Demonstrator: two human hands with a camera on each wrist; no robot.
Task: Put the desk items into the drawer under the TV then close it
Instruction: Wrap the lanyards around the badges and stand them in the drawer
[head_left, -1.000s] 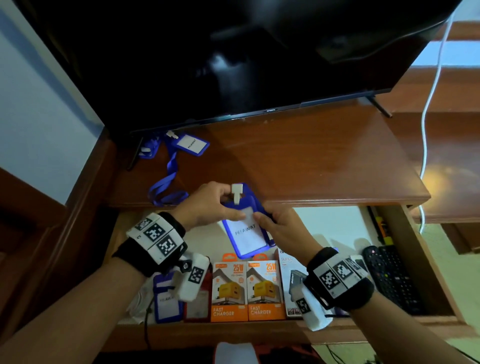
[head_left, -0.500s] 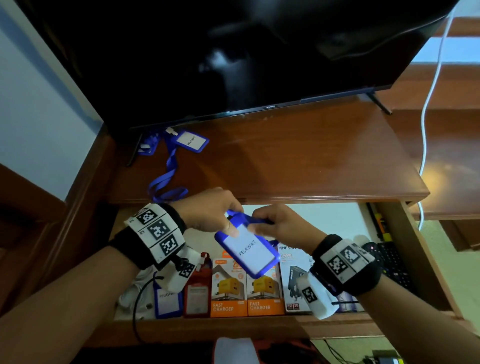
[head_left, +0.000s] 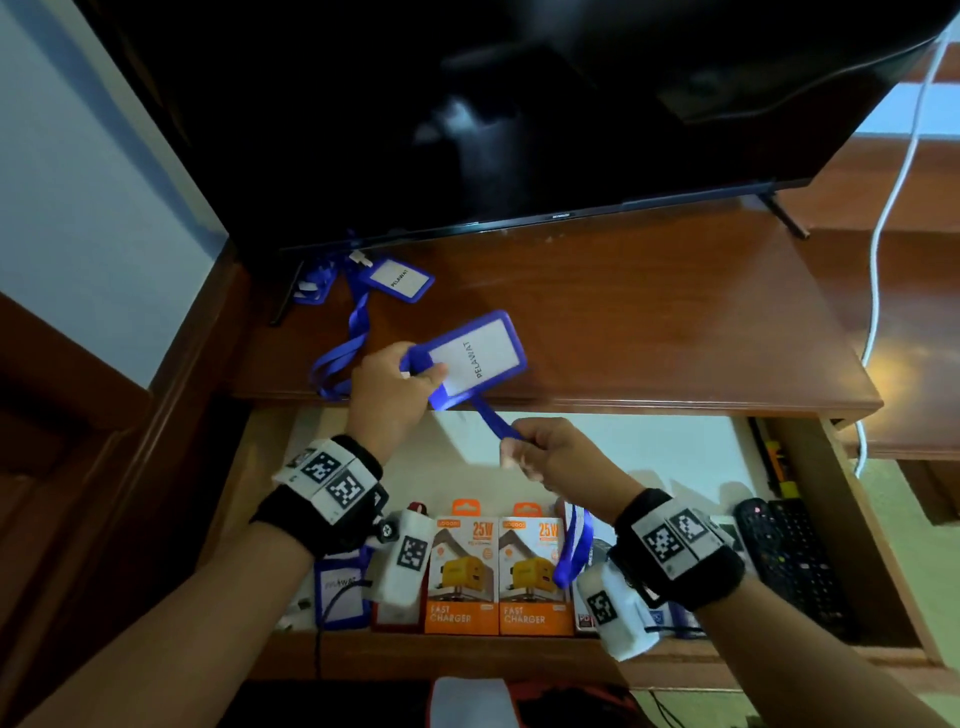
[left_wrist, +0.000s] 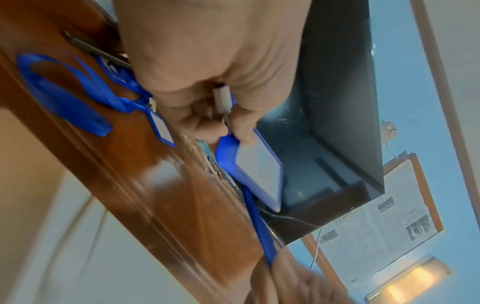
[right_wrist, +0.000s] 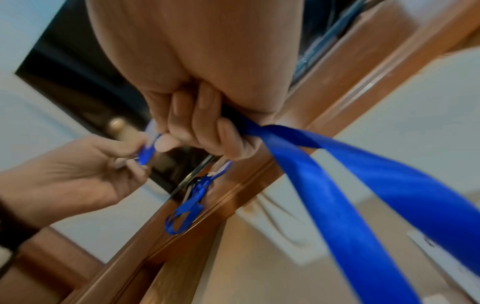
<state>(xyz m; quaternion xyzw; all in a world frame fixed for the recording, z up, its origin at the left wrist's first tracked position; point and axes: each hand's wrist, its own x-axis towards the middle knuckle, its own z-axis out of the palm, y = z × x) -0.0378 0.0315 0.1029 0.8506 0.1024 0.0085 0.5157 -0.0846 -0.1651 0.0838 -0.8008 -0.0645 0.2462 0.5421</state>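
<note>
— Left hand (head_left: 387, 387) pinching the clip end of the blue badge holder (head_left: 470, 358), card face up, held above the front edge of the desk (head_left: 649, 332). Why so high?

— Probably to keep the card clear while the strap gets gathered. Right hand (head_left: 545, 452) clenched round the blue lanyard (right_wrist: 345, 185), drawn taut between the two fists, the rest hanging in a loop past the wrist toward the open drawer (head_left: 857, 525).

— Taut for what reason?

— Likely to fold or wind it; loose strap could snag on the drawer front when shutting. Only a judgement.

— And the drawer itself?

— Pulled out under the desk. Along its front edge: another badge (head_left: 340, 590) near the left corner, two orange charger boxes (head_left: 498, 571) side by side at the middle, a dark remote (head_left: 795, 556) toward the right side.

— Anything left on top?

— A second badge holder (head_left: 397, 278) with its lanyard (head_left: 340, 358), near the back left corner by the TV (head_left: 519, 104) foot, strap trailing to the front edge. Not yet stowed, so closing seems some way off.

— White cable (head_left: 893, 208)?

— Hanging down at the right edge, well apart from both hands.
</note>
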